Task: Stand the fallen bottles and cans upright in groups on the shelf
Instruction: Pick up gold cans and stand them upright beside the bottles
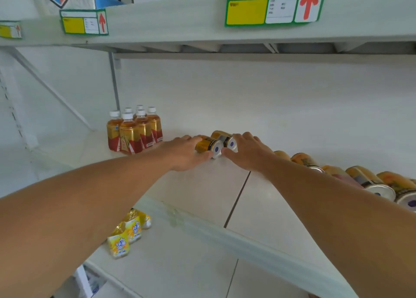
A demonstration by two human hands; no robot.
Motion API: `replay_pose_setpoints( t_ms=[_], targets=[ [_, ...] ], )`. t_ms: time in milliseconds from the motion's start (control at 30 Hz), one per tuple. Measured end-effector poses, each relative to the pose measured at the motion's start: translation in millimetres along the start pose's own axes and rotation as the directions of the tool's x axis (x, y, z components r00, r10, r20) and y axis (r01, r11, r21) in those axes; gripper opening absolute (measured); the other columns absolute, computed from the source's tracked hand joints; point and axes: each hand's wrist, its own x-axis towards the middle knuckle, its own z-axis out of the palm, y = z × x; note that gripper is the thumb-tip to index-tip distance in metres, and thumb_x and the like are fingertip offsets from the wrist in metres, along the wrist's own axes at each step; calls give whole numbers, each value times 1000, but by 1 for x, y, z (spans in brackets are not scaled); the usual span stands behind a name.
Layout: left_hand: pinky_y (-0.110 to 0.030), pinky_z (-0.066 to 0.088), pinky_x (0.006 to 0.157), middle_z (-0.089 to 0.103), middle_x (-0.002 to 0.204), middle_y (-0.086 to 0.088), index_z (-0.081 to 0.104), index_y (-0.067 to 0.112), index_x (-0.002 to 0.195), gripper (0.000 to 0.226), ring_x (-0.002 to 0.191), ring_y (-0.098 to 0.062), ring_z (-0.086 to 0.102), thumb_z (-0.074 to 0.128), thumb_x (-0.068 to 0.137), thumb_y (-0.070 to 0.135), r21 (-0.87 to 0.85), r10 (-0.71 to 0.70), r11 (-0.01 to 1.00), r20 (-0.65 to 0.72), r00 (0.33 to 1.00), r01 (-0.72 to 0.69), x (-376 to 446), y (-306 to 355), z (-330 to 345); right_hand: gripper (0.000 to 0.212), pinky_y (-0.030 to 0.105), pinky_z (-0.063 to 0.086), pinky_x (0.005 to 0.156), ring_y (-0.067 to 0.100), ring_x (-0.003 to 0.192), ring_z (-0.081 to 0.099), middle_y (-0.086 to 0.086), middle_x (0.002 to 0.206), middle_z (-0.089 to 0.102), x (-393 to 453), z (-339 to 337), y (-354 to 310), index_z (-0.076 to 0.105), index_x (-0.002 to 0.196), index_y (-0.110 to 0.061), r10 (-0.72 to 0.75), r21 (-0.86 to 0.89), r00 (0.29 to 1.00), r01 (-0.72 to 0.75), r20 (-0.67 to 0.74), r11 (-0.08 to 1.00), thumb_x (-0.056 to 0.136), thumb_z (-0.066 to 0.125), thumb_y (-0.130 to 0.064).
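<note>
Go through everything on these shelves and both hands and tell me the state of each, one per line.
Tea bottles: upright, grouped, capped.
Left can: on its side, left hand closed around it.
Right can: on its side, touching the left can, right hand on it.
Row of cans: fallen, on their sides.
Yellow bottles: lower shelf, tipped over.
Shelf tags: attached, arrows pointing up.
</note>
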Motion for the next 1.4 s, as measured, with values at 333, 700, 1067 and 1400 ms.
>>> replay_pose_setpoints(
  t_ms=[333, 700, 1067, 1400],
  targets=[
    [-51, 45, 107, 28, 163, -1, 43, 34, 157, 64, 150, -28, 27, 33, 103, 67, -181, -58, 983, -142, 988, 32, 56, 14, 22, 71, 49, 47, 101, 30, 145, 43, 4, 160, 41, 49, 7, 8, 38, 161, -27, 92, 54, 995, -90, -44, 995, 103, 37, -67],
    [-45, 42, 97, 34, 126, 9, 60, 51, 88, 39, 127, -22, 26, 28, 72, 65, -424, -45, 904, 16, 999, 48, 92, 4, 35, 48, 43, 48, 100, 29, 133, 53, 4, 147, 58, 112, 22, -10, 55, 150, -35, 101, 99, 993, -107, 65, 989, 106, 43, -51],
    [-43, 44, 97, 42, 135, -9, 53, 26, 136, 54, 122, -32, 43, 65, 90, 51, -287, -249, 924, 53, 967, 254, 95, -31, 8, 50, 40, 53, 80, 34, 110, 59, 9, 119, 56, 119, 24, -21, 54, 123, -18, 155, -57, 982, -150, 109, 987, 88, 71, -49],
    [-29, 53, 69, 66, 92, -9, 65, 8, 97, 39, 78, -28, 68, 80, 79, 40, -229, -337, 891, 242, 910, 391, 87, -29, -7, 47, 31, 42, 58, 20, 75, 58, 4, 91, 60, 97, 2, -25, 48, 86, -18, 249, -74, 943, -238, 220, 968, 82, 81, -51]
  ],
)
